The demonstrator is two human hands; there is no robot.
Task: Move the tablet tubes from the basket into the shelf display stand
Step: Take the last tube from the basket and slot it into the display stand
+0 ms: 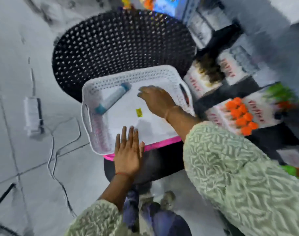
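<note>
Nearly done: one white tablet tube with blue caps [112, 99] left in white perforated plastic basket [133, 74] mid-frame (blurry), orange-capped tubes [240, 114] already shelved right; both hands empty, left hand [128, 154] flat, right hand [156, 98] spread.

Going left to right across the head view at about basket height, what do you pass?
White brush-like object on the floor → white perforated plastic basket's left handle → blue-capped white tablet tube → small yellow tag on the basket floor → right hand → orange-capped tubes in the shelf display stand.
</note>
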